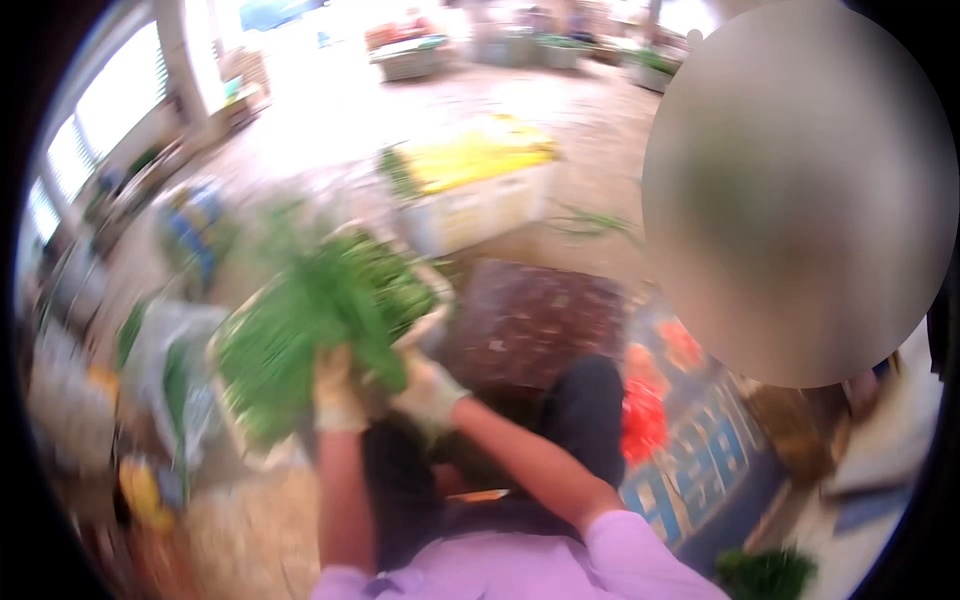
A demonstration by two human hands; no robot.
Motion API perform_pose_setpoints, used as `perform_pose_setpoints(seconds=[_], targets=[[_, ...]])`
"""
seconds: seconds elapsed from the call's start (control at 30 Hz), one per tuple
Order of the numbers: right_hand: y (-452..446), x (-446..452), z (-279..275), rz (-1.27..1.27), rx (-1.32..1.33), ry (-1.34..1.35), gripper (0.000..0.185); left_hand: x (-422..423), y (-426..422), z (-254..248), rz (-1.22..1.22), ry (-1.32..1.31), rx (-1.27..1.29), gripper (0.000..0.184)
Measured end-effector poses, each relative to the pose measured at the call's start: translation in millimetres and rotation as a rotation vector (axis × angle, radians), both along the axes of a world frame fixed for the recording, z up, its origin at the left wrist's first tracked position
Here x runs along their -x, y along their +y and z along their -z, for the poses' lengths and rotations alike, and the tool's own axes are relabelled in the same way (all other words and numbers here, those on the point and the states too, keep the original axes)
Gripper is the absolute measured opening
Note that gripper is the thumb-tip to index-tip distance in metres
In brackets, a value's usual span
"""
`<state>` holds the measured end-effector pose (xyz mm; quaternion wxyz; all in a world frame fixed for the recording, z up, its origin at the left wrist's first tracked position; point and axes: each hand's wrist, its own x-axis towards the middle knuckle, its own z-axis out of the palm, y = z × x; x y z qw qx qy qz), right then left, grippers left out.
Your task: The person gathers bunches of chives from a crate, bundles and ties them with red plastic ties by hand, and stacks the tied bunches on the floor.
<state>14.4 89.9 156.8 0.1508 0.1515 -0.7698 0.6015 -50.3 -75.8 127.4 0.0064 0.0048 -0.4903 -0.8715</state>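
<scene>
A bunch of long leafy greens (335, 295) is held over a pale crate (437, 318), its leaves smeared by motion. My left hand (340, 390), in a light glove, is closed around the lower part of the bunch. Close beside it, my right hand (428, 392), also gloved, touches or nearly touches the bunch's near end; blur hides how its fingers are set. More greens (395, 285) fill the crate, which stands in front of my knees and to the left.
A dark reddish-brown block (540, 322) stands right of the crate. Behind is a white box (480, 210) with a yellow cover (480, 155). Red plastic (643, 415) lies by my right knee; plastic bags (180, 350) are at left. A large grey blur covers the upper right.
</scene>
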Motion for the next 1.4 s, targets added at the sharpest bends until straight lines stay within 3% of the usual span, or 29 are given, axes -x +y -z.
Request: perform_pose_setpoints(seconds=[0.03, 0.07, 0.1, 0.13, 0.2, 0.23, 0.27, 0.3, 0.37, 0.47, 0.53, 0.6, 0.67, 0.7, 0.77, 0.87, 0.93, 1.0, 1.03, 1.07, 1.13, 1.17, 1.2, 1.23, 1.3, 1.33, 1.4], targets=[[7, 27, 17, -0.074, -0.078, 0.260, 0.031, 1, 6, -2, -0.094, 0.040, 0.016, 0.065], [6, 39, 36, -0.211, 0.150, -0.032, 0.031, -8, 11, -17, -0.133, -0.073, -0.058, 0.058], [18, 58, 50, -0.253, 0.032, -0.204, 0.031, -11, 15, -4, -0.167, -0.148, -0.003, 0.062], [19, 47, 44, -0.144, 0.183, -0.550, 0.029, -19, 8, 10, -0.206, -0.230, 0.049, 0.066], [38, 62, 73, -0.173, 0.104, -0.907, 0.026, -29, 1, 25, 0.075, -0.337, 0.203, 0.068], [39, 54, 70, -0.202, 0.177, -0.909, 0.026, -40, 0, 33, 0.120, -0.385, 0.226, 0.071], [42, 47, 67, -0.229, 0.247, -0.912, 0.026, -41, -4, 58, 0.167, -0.491, 0.070, 0.073], [45, 42, 62, -0.233, 0.240, -0.918, 0.026, -39, -9, 91, 0.271, -0.356, 0.099, 0.075], [47, 28, 53, -0.360, 0.471, -0.956, 0.026, -44, -8, 113, 0.367, -0.237, 0.117, 0.078], [44, 9, 25, -0.459, 0.605, -0.965, 0.027, -34, 18, 75, 0.599, 0.052, 0.157, 0.083], [44, 5, 31, -0.499, 0.635, -0.967, 0.030, -28, 36, 40, 0.626, 0.017, -0.334, 0.092], [42, -1, 33, -0.603, 0.654, -1.044, 0.032, -19, 41, 34, 0.649, 0.072, -0.451, 0.094], [43, -6, 32, -0.687, 0.601, -1.058, 0.038, -4, 42, 47, 0.551, 0.072, -0.521, 0.093], [44, -8, 33, -0.629, 0.512, -1.058, 0.043, 6, 45, 49, 0.518, 0.049, -0.620, 0.082], [47, -8, 33, -0.573, 0.417, -1.054, 0.048, 12, 41, 55, 0.439, 0.000, -0.561, 0.076], [52, -12, 28, 0.007, -0.270, -0.317, 0.065, 9, 38, 45, 0.362, -0.106, -0.590, 0.064], [49, -7, 20, -0.019, -0.221, -0.303, 0.056, 7, 36, 43, 0.336, -0.136, -0.641, 0.064], [46, -3, 25, -0.032, -0.441, -0.207, 0.039, 6, 35, 43, 0.307, -0.164, -0.636, 0.064], [45, 2, 28, -0.057, -0.286, -0.124, 0.026, 7, 32, 44, 0.301, -0.149, -0.565, 0.064], [49, 4, 30, -0.061, -0.284, -0.120, 0.026, 8, 28, 43, 0.291, -0.132, -0.495, 0.063], [62, 1, 13, -0.108, 0.210, -0.354, 0.026, 14, 13, 51, 0.293, -0.061, -0.413, 0.061], [67, -11, -8, -0.112, 0.602, -0.499, 0.019, 18, 5, 54, 0.247, -0.112, -0.473, 0.057], [87, -6, 13, -0.183, 0.703, -0.368, 0.015, 23, -1, 54, 0.201, -0.158, -0.534, 0.054], [92, -10, 13, -0.254, 1.030, -0.258, 0.014, 22, -3, 41, 0.135, -0.212, -0.588, 0.047], [116, -16, 9, -0.255, 1.356, -0.197, 0.014, 21, -7, 28, 0.030, -0.230, -0.660, 0.038], [126, -18, 10, -0.219, 1.415, -0.153, 0.012, 27, -13, 30, -0.028, -0.240, -0.697, 0.036], [151, -17, 15, -0.128, 1.038, -0.290, 0.010, 41, -22, 36, -0.035, -0.196, -0.665, 0.036]])
